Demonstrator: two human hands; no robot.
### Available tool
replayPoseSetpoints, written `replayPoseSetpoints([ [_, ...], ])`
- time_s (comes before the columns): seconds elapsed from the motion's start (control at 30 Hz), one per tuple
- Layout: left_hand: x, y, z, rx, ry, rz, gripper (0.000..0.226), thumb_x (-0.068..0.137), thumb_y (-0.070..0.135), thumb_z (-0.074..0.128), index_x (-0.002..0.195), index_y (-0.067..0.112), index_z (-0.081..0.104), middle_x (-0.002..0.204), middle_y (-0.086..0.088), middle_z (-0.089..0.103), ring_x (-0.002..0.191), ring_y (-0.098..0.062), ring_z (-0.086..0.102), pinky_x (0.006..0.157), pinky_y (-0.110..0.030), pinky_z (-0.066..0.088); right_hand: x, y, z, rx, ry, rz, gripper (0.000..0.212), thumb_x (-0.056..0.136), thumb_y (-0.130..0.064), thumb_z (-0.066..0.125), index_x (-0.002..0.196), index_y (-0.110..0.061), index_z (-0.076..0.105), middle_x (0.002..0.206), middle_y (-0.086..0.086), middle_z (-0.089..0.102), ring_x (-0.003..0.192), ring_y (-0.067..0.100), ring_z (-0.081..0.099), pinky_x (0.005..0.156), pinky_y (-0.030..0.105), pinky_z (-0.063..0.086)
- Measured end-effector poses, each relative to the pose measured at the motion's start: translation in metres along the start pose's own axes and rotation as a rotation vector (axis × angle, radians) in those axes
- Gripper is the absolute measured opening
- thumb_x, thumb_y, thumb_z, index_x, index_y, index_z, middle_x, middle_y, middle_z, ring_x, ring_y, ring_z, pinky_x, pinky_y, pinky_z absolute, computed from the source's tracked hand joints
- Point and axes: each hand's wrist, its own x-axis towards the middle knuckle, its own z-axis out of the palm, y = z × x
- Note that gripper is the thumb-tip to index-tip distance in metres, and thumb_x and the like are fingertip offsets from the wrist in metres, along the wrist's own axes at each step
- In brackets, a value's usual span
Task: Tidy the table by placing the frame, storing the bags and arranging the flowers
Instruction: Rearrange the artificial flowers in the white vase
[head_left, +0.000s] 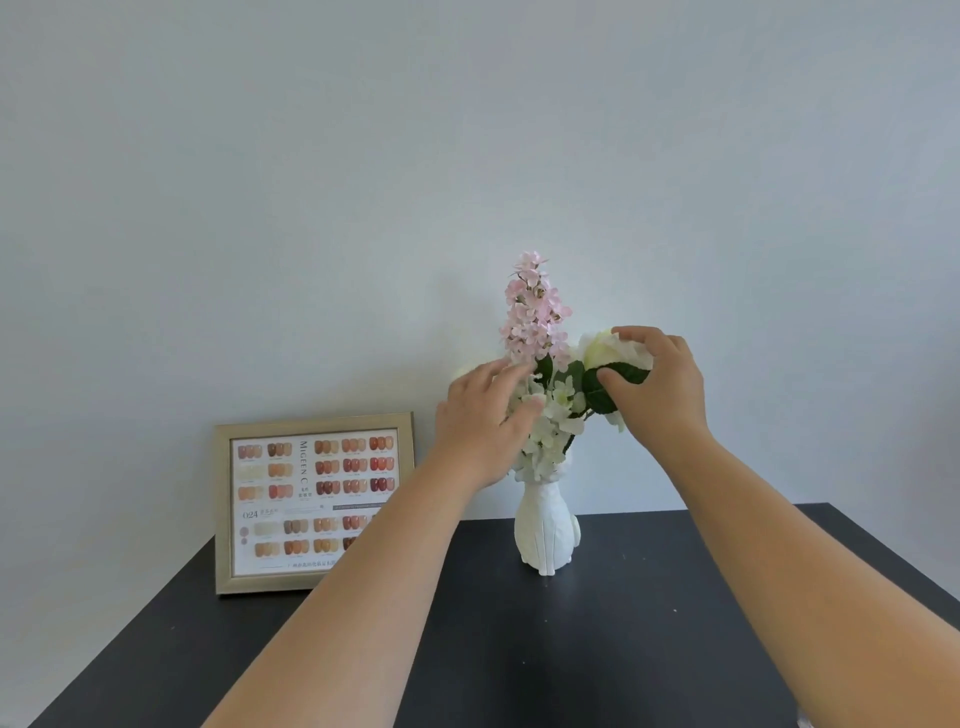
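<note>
Here, left hand (480, 415) spread on white blooms (553, 415) — right hand (657, 384) pinching the rose (602, 351)

Dark worktop (649, 649) set against a plain pale wall (311, 182). A white vase (546, 525) stands upright near the back edge, holding white blossoms (553, 421), green leaves and one tall pink flower spike (532, 312). Left hand (480, 426) is spread against the white blossoms on the left side of the bunch, fingers loose. Right hand (657, 384) is closed around a cream rose (602, 348), thumb on a green leaf beneath it. A gold frame (314, 501) showing nail colour swatches stands upright left of the vase, its right part hidden by the left forearm.
</note>
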Motion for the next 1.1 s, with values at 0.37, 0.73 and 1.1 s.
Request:
replayPoseSetpoints([
  [0.37, -0.015, -0.007, 0.007, 0.061, -0.015, 0.131, 0.02, 0.088, 0.038, 0.053, 0.102, 0.041, 0.066, 0.13, 0.013, 0.049, 0.126, -0.015, 0.037, 0.105, -0.046, 0.028, 0.031, -0.002, -0.006, 0.036, -0.022, 0.179, 0.039, 0.079, -0.023, 0.069, 0.114, -0.036, 0.057, 0.116, -0.005, 0.048, 0.086, 0.014, 0.055, 0.067, 0.033, 0.053],
  [0.73, -0.019, -0.014, 0.006, -0.303, 0.091, 0.06, 0.053, 0.088, 0.04, 0.063, 0.137, 0.04, 0.042, 0.135, 0.023, 0.042, 0.121, 0.009, 0.035, 0.092, -0.008, 0.024, 0.005, -0.005, 0.011, -0.174, -0.316, 0.022, 0.027, 0.08, -0.035, 0.072, 0.106, -0.035, 0.063, 0.099, -0.005, 0.057, 0.06, 0.006, 0.057, 0.043, 0.013, 0.036],
  [1.1, -0.04, -0.035, 0.01, -0.448, 0.214, -0.126, 0.058, 0.096, 0.044, 0.047, 0.149, 0.031, 0.027, 0.146, 0.02, 0.029, 0.131, 0.007, 0.023, 0.102, -0.016, 0.02, -0.008, 0.016, -0.014, 0.024, -0.063, -0.02, 0.037, 0.091, -0.048, 0.047, 0.126, -0.042, 0.056, 0.138, -0.007, 0.047, 0.131, 0.018, 0.033, 0.105, 0.043, 0.034],
])
